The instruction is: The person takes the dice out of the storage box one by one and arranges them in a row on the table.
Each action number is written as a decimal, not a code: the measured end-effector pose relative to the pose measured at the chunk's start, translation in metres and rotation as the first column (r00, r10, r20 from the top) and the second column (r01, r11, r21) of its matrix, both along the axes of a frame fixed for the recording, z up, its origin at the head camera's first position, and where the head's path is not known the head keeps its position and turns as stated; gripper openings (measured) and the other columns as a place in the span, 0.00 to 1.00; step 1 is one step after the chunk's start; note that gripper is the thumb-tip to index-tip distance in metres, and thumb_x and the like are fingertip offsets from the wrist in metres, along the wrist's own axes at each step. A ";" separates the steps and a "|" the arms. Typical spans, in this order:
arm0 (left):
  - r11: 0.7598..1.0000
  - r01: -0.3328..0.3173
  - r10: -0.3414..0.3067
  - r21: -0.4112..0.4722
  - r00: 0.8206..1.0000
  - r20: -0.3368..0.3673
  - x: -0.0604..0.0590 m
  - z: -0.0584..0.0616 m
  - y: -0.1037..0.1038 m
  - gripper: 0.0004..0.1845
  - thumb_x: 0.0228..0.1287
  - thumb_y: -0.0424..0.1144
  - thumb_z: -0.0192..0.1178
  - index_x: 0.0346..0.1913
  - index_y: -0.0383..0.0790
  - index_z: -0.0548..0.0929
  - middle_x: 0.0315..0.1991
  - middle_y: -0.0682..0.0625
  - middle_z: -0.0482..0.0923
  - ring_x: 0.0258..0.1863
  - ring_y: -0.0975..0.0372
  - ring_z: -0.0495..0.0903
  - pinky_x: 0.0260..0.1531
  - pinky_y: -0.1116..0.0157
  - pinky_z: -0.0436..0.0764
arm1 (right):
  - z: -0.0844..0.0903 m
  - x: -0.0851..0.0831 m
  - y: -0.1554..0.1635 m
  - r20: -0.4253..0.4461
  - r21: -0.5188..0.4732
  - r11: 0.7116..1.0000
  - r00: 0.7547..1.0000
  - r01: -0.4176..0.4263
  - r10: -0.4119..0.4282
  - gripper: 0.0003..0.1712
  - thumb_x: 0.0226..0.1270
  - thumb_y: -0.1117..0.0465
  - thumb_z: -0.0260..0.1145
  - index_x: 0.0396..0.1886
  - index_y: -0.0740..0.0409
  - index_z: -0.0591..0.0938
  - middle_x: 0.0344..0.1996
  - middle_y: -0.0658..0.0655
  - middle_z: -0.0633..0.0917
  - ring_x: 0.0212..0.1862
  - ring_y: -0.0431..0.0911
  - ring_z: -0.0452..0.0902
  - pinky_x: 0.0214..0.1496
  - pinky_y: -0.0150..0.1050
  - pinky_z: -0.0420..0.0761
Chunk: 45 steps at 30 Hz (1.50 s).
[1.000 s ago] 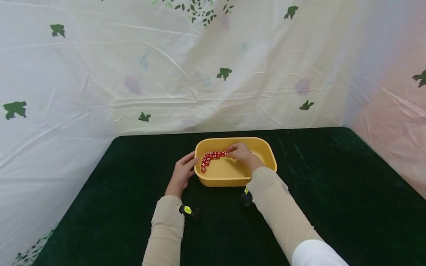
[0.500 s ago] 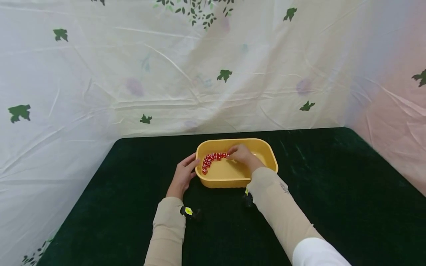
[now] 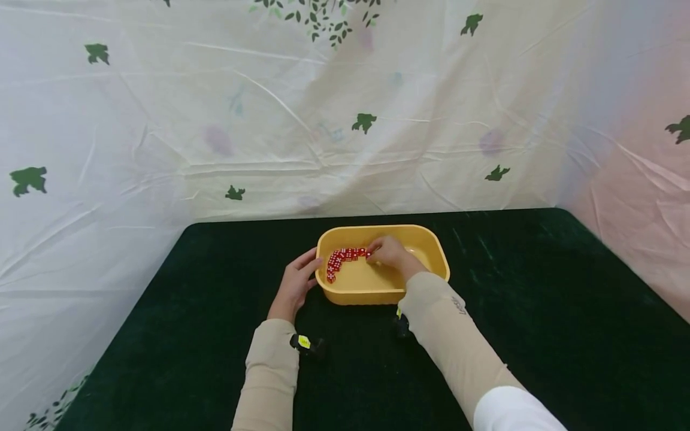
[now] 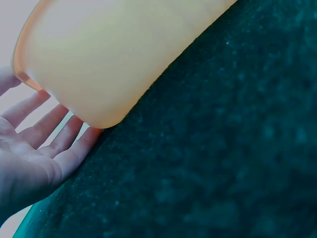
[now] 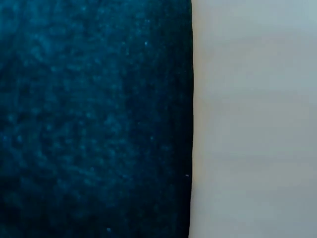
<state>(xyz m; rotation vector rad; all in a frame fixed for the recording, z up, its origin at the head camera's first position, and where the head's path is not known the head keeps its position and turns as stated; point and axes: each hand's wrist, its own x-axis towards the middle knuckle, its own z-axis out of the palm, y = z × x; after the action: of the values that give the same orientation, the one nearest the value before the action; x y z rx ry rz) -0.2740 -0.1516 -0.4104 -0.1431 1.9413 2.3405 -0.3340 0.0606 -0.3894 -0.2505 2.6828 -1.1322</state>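
A yellow plastic tub (image 3: 372,296) with rounded corners stands on the dark green cloth. Inside it, red dice (image 3: 335,261) with white pips run up the left side and along the far side in a curved line. My left hand (image 3: 294,284) holds the tub's left end, thumb over the rim and fingers spread against the outer wall (image 4: 109,64). Reaching into the tub, my right hand (image 3: 389,252) has thumb and index finger pinched at a red die (image 3: 369,253) at the line's right end. The right wrist view does not show this hand.
Dark green cloth (image 3: 188,335) covers the table around the tub. A pale curtain (image 3: 280,143) with green leaf and bird shapes hangs behind and at both sides. Each wrist carries a small black camera, the left one (image 3: 308,345) near the tub's front.
The head view has shifted slightly. My right fingers have stayed at the right end of the dice line, with only a small shift. My left hand keeps its place on the tub.
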 end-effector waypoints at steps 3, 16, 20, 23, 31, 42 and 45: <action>1.000 0.001 -0.001 0.006 1.000 0.002 0.000 0.000 0.000 0.18 0.59 0.39 0.53 0.54 0.45 0.72 0.54 0.50 0.66 0.51 0.58 0.67 0.44 0.59 0.71 | -0.022 -0.020 0.005 -0.020 -0.026 0.999 0.999 -0.032 0.032 0.12 0.47 0.62 0.67 0.33 0.62 0.80 0.32 0.56 0.77 0.31 0.47 0.70 0.33 0.36 0.72; 1.000 -0.009 0.009 0.028 1.000 0.002 0.000 -0.001 0.000 0.18 0.59 0.38 0.54 0.54 0.45 0.72 0.54 0.50 0.66 0.51 0.58 0.67 0.45 0.59 0.71 | -0.189 -0.171 0.041 -0.152 -0.026 0.996 0.985 -0.083 0.078 0.23 0.24 0.39 0.74 0.26 0.42 0.82 0.27 0.46 0.78 0.27 0.44 0.70 0.25 0.35 0.70; 1.000 -0.012 0.012 0.013 1.000 0.013 0.000 0.001 0.000 0.19 0.59 0.39 0.54 0.54 0.46 0.72 0.54 0.51 0.66 0.50 0.59 0.67 0.45 0.60 0.71 | -0.124 -0.115 0.029 -0.131 -0.030 0.996 0.989 -0.078 0.074 0.17 0.35 0.50 0.73 0.28 0.50 0.83 0.27 0.50 0.78 0.27 0.45 0.70 0.26 0.35 0.71; 1.000 -0.006 0.006 0.004 1.000 0.016 0.000 0.001 -0.001 0.19 0.59 0.40 0.54 0.54 0.47 0.72 0.54 0.51 0.66 0.50 0.59 0.67 0.45 0.60 0.70 | -0.046 -0.048 0.013 -0.075 -0.013 0.998 0.995 -0.063 0.062 0.12 0.45 0.60 0.68 0.33 0.58 0.82 0.28 0.53 0.78 0.28 0.45 0.70 0.29 0.33 0.71; 1.000 0.009 -0.010 0.011 1.000 0.022 -0.002 -0.001 -0.002 0.19 0.59 0.41 0.54 0.54 0.47 0.72 0.54 0.51 0.66 0.51 0.59 0.66 0.46 0.59 0.70 | 0.011 0.003 0.000 -0.047 0.007 0.999 0.998 -0.032 0.032 0.12 0.49 0.68 0.64 0.36 0.67 0.80 0.26 0.55 0.78 0.24 0.42 0.69 0.26 0.30 0.70; 1.000 0.003 -0.003 -0.005 1.000 -0.007 0.002 -0.001 -0.001 0.20 0.58 0.42 0.55 0.55 0.47 0.72 0.54 0.51 0.66 0.51 0.59 0.66 0.46 0.58 0.70 | 0.027 0.004 0.005 -0.074 -0.068 0.997 0.996 -0.044 0.039 0.12 0.52 0.68 0.62 0.38 0.67 0.79 0.35 0.59 0.79 0.33 0.46 0.71 0.33 0.33 0.72; 1.000 0.002 -0.002 -0.010 1.000 -0.029 0.003 0.001 -0.001 0.21 0.57 0.44 0.55 0.55 0.45 0.72 0.55 0.49 0.66 0.51 0.58 0.66 0.45 0.58 0.71 | 0.033 0.003 0.007 -0.080 -0.089 0.995 0.996 -0.037 0.030 0.11 0.52 0.68 0.63 0.38 0.67 0.79 0.36 0.60 0.79 0.36 0.46 0.71 0.36 0.35 0.72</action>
<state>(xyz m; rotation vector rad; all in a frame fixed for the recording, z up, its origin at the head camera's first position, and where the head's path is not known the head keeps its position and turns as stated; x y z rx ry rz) -0.2706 -0.1528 -0.4097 -0.1084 1.9659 2.3448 -0.3307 0.0671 -0.3568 -0.3617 2.6872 -1.2600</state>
